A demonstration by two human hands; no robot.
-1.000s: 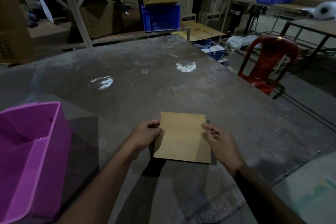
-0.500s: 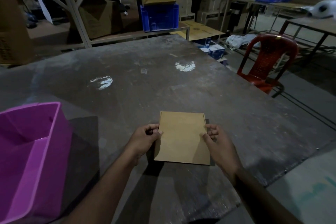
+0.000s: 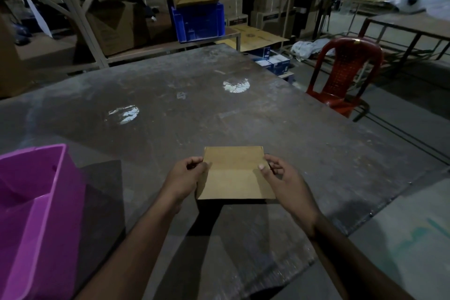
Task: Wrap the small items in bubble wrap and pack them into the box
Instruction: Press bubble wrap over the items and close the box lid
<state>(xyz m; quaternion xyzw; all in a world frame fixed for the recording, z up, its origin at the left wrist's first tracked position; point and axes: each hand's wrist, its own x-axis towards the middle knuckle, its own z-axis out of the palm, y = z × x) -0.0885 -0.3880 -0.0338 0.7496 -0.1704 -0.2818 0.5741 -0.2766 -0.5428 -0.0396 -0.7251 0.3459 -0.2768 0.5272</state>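
A flat brown cardboard box (image 3: pixel 235 173) is held above the dark table (image 3: pixel 243 117), its far part bent upward along a crease. My left hand (image 3: pixel 186 178) pinches its left edge and my right hand (image 3: pixel 280 178) pinches its right edge, thumbs on top. A clear sheet of bubble wrap (image 3: pixel 255 263) lies on the table's near edge below my arms. No small items are visible.
A pink plastic bin (image 3: pixel 36 214) stands at the table's left near corner. A red plastic chair (image 3: pixel 345 73) is beyond the table's right edge. Shelves with cardboard cartons and a blue crate (image 3: pixel 198 22) stand behind the table.
The flat box has been lifted off the table and its far part has bent upward. Both hands have gone from resting at its sides to pinching its edges.
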